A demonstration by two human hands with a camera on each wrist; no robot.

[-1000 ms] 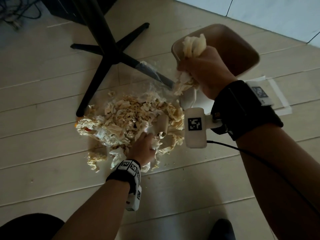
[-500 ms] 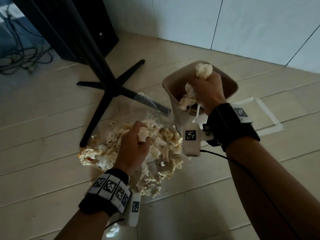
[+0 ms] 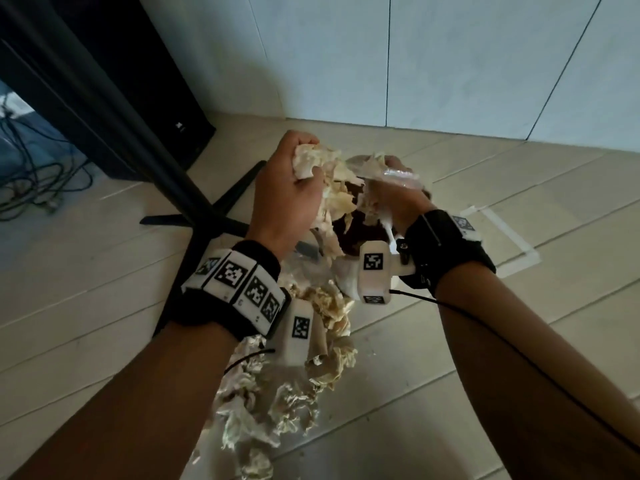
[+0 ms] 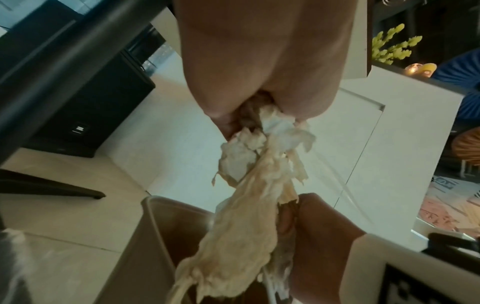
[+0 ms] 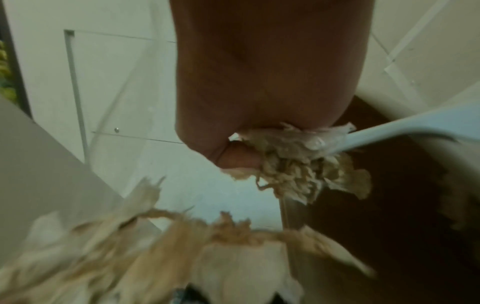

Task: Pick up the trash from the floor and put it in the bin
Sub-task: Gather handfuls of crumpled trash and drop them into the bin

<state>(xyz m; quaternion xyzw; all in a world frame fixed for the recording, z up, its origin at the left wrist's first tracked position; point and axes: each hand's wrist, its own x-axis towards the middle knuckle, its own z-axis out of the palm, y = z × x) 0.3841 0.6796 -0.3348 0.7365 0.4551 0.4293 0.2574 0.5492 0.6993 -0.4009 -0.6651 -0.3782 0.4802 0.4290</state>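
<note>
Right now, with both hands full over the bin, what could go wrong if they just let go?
Long tissue strands hang from the left hand past the bin's rim, so part could drape outside or drop back on the floor. The right hand grips tissue with clear plastic wrap, which may cling to the fingers. The pile on the floor lies close below the wrists, so a low pull back could scatter it.

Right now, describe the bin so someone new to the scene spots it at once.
Start at the black cross-shaped stand base on the pale plank floor; just to its right, under both raised hands, stands the tan square plastic bin. Unlike the crumpled beige paper trash around it, it is rigid, smooth-walled, open-topped and dark inside.
</note>
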